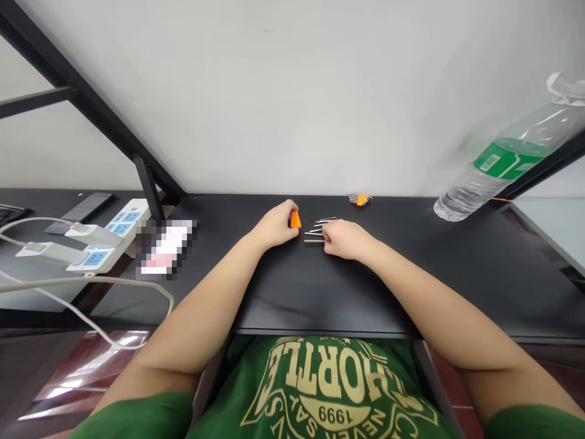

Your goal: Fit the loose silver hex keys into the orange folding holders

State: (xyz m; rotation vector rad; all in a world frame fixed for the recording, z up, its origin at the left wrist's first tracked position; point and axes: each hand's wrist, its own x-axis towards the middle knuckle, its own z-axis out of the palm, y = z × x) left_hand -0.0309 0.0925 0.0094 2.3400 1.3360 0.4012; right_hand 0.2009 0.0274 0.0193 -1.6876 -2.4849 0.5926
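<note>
Near the middle of the black table, my left hand (276, 225) is closed on a small orange holder (295, 219), which shows between thumb and fingers. Just to its right, my right hand (343, 238) has its fingers bent over several thin metal hex keys (314, 233). The keys' ends point left towards the orange holder, with a gap between them. A thicker metal key (313, 242) lies nearest me, its right end by my right fingertips. Farther back, against the wall, sits another orange holder (362, 200) with metal keys in it.
On the black table (320, 299), a clear bottle with a green label (509, 160) stands at the right. At the left are a pixelated flat object (167, 249), a white power strip (116, 235) with cables, and a black metal frame (148, 186).
</note>
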